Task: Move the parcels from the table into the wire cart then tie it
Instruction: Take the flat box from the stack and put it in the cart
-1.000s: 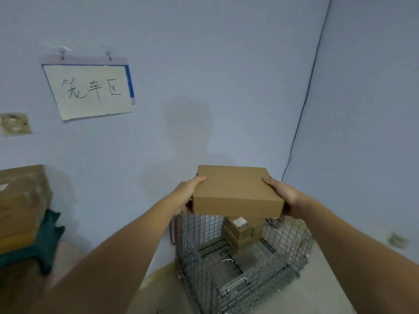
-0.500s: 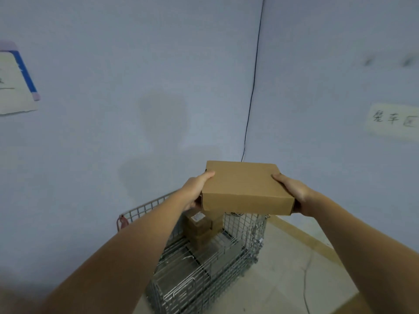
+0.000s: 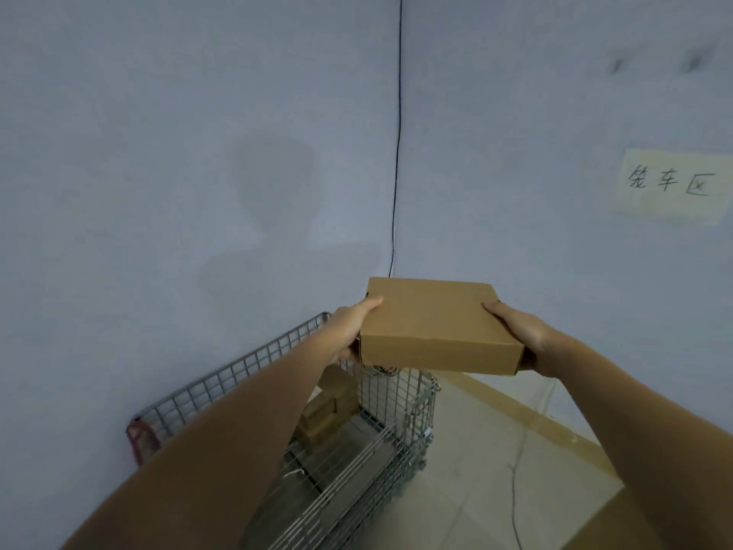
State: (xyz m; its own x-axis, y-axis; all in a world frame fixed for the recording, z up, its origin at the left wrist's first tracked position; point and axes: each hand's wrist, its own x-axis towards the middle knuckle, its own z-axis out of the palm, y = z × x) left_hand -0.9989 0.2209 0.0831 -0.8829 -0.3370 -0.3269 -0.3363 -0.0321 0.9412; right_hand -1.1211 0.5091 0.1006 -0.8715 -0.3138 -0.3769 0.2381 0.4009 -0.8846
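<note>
The box [image 3: 440, 325] is flat, plain brown cardboard, unmarked on its top and front faces. I hold it level in the air, above the far end of the cart [image 3: 357, 438]. My left hand [image 3: 351, 331] grips its left side, thumb on top; my right hand [image 3: 515, 331] grips its right side likewise. Two smaller boxes [image 3: 329, 406] lie stacked inside the cart. A handwritten sign [image 3: 670, 186] hangs on the right wall.

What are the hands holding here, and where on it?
A flat cardboard parcel, gripped by the left hand and right hand at its opposite side edges.
</note>
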